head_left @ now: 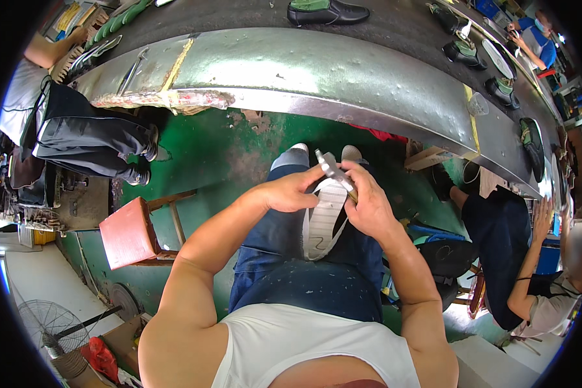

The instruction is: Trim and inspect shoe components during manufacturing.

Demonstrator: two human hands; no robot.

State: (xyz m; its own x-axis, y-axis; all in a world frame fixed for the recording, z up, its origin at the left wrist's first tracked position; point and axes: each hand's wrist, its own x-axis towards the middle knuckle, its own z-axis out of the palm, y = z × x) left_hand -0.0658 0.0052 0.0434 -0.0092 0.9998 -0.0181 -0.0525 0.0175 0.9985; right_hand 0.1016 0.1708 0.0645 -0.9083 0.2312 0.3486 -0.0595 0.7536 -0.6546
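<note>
The person sits facing the near edge of a long, dark-topped desk (239, 64) faced with dented metal, both hands low over the lap. A shoe (328, 216) with a pale, ridged sole lies bottom-up between the thighs, below the desk's near edge and well apart from it; one end points toward the desk, the other toward the waist. The left hand (293, 193) is bent round the left side of the shoe's far end, fingers curled in and thumb laid across toward the sole, so it has hold of that end. The right hand (370, 205) is closed around the handle of a metal tool (328, 165), whose silver head slants up to the left over the shoe's far end, close to the left fingertips; the exact contact there is hidden.

On the desk, a black shoe (330, 13) stands close to the near edge, roughly ahead of the person. More dark shoes (501, 92) are spread toward the right end, one of them right at the near edge. Green shoe lasts (119, 22) lie toward the left end. A reddish seat (130, 234) stands on the green floor (200, 145) to the left, near a wire fan (52, 326). Co-workers are at both ends of the desk.
</note>
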